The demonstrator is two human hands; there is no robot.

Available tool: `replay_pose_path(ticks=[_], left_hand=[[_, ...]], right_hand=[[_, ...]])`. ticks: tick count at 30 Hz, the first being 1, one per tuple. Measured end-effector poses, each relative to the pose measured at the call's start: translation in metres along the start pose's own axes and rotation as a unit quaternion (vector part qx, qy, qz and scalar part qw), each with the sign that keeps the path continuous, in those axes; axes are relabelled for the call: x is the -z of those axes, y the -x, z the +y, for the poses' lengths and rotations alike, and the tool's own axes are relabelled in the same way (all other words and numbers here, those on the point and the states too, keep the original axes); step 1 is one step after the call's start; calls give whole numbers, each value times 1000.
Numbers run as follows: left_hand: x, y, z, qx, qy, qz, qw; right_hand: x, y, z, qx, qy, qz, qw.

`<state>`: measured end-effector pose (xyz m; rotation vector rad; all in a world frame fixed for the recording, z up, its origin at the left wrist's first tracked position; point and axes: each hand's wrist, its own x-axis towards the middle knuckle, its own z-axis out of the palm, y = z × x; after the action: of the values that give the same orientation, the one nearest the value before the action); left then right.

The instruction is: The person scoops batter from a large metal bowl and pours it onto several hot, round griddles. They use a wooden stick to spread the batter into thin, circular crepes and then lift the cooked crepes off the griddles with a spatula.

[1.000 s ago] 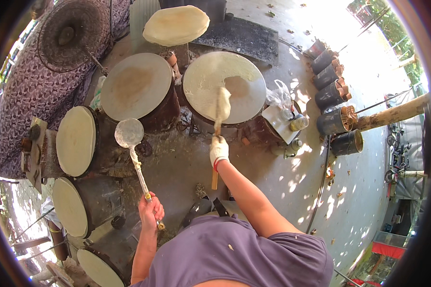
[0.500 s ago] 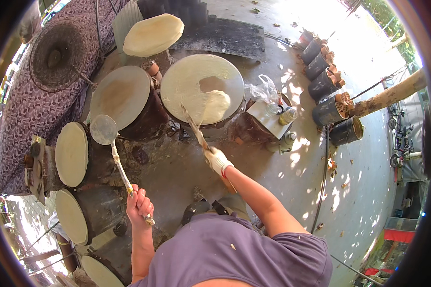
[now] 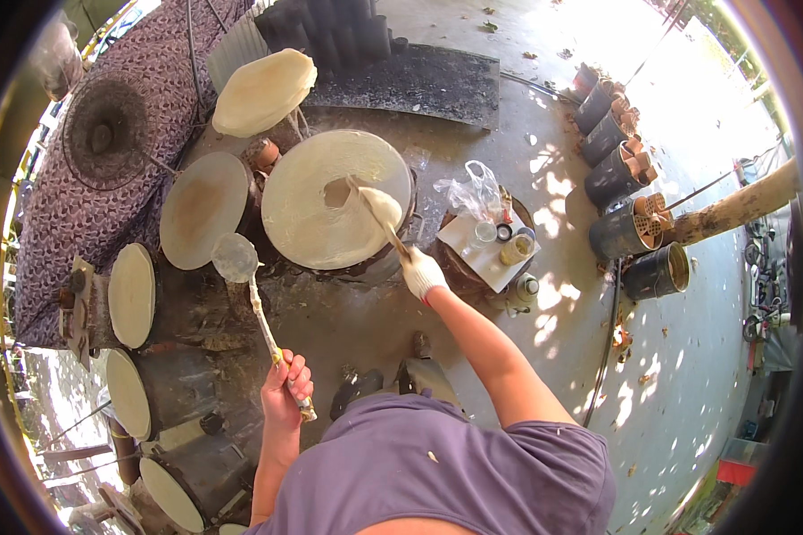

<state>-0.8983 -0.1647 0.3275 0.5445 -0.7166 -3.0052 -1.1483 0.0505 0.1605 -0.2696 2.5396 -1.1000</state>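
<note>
Griddle now showing less bare surface; batter covering nearly all, coating looking almost complete; gloved right hand gripping spreader, tip reaching bare surface; left hand curling around ladle, bowl hanging left of griddle.

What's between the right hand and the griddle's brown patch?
In the head view, a flat stick runs from the right hand toward the brown patch, a pale lump beside it.
</note>
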Motion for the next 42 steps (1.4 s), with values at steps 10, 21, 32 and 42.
replay_pose_path(ticks=[10, 21, 32, 42], left_hand=[[-24, -20, -30, 15, 21, 62, 998], [-3, -26, -4, 58, 36, 61, 996], [-1, -17, 62, 50, -95, -12, 994], [29, -49, 28, 113, 59, 68, 989]], right_hand=[[28, 47, 37, 2, 20, -132, 991], [-32, -64, 23, 140, -179, 24, 974], [-37, -62, -28, -83, -450, 57, 887], [2, -100, -46, 22, -194, -8, 981]])
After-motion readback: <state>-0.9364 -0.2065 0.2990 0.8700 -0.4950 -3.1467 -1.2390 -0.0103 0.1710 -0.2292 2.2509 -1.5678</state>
